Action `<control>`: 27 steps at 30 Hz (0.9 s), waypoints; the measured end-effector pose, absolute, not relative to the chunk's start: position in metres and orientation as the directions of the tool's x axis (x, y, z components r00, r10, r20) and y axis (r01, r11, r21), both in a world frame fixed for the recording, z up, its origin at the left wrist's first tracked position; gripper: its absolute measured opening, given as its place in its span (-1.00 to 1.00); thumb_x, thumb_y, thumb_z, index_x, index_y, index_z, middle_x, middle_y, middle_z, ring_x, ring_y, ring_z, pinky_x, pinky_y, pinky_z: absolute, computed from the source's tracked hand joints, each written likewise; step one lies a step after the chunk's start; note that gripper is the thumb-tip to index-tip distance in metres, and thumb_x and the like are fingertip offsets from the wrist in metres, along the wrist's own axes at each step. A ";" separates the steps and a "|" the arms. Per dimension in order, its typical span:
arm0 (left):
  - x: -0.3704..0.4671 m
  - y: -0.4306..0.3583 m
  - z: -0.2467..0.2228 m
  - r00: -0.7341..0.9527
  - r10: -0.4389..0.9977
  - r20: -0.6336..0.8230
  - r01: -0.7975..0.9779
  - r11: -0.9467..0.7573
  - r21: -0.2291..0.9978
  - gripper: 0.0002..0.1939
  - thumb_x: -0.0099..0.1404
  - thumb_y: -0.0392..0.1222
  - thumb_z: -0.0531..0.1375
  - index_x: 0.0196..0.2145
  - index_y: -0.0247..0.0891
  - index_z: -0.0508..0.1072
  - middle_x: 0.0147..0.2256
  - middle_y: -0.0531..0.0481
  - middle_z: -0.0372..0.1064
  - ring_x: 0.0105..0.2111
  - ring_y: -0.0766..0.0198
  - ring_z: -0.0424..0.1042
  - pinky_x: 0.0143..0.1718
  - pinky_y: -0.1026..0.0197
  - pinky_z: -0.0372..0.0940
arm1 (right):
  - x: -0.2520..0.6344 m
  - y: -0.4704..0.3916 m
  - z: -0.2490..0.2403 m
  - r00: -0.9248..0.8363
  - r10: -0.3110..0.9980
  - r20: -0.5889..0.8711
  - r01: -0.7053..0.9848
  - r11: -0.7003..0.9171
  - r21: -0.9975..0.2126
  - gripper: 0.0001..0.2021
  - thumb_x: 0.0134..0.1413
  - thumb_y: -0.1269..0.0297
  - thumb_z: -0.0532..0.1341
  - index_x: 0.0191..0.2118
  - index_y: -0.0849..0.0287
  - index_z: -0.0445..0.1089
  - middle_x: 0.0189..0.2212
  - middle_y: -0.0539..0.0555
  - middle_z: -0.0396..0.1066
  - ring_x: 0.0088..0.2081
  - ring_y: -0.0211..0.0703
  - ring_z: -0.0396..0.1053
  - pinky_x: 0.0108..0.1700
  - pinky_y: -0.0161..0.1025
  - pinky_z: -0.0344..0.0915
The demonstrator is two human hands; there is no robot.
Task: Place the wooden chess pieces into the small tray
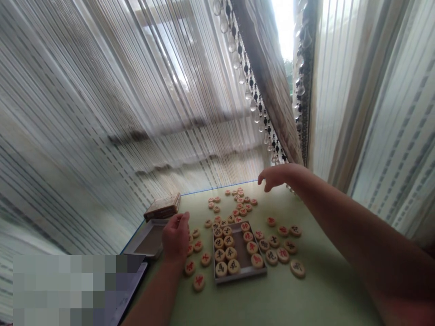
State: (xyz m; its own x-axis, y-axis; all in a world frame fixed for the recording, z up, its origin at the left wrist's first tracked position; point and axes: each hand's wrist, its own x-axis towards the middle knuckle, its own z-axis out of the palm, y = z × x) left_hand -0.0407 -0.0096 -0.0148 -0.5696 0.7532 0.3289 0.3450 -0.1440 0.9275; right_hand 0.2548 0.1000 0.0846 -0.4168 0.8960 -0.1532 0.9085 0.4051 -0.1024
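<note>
A shallow white box (pixel 241 275) lies on the table, holding round wooden Chinese chess pieces. Two columns of black-lettered pieces (pixel 230 253) fill its left part, and a column of red-lettered pieces (pixel 252 247) runs along the right wall, with bare floor between. My left hand (pixel 176 237) is closed, left of the box near loose red-lettered pieces (pixel 198 246); whatever its fingers may hold is hidden. Beyond the box at the right, my right hand (pixel 274 176) hovers over the table's far part, thumb and bent fingers apart, with no piece visible in it.
Loose pieces (pixel 240 200) scatter behind the box, and more (pixel 283 255) lie to its right. An open tray-like box lid (pixel 149 237) and a brown box (pixel 163 206) sit at the left. Striped curtains (pixel 190 113) with hanging beads border the table's far edge.
</note>
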 end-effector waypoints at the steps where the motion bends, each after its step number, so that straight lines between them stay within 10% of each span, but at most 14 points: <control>1: -0.040 -0.010 -0.014 -0.568 0.758 0.322 0.340 -0.141 0.930 -0.71 0.03 0.04 0.14 -0.53 -0.26 0.31 -0.76 0.21 0.05 -0.76 0.43 0.07 -0.75 0.39 0.02 | 0.255 0.099 0.085 -0.400 0.899 -0.178 0.916 0.392 -0.081 -0.50 -0.25 0.34 0.29 -0.04 0.19 0.39 -0.30 0.11 0.47 -0.25 -0.02 0.40 -0.27 -0.23 0.25; 27: -0.051 -0.010 -0.017 -0.543 0.769 0.338 0.345 -0.163 0.924 -0.69 0.04 0.06 0.12 -0.49 -0.29 0.36 -0.71 0.16 0.11 -0.68 0.41 0.16 -0.65 0.38 0.10 | 0.250 0.089 0.083 -0.420 0.872 -0.251 0.904 0.379 -0.196 -0.34 -0.28 0.50 0.27 0.09 0.12 0.24 -0.08 0.16 0.38 -0.25 -0.05 0.42 -0.33 -0.25 0.31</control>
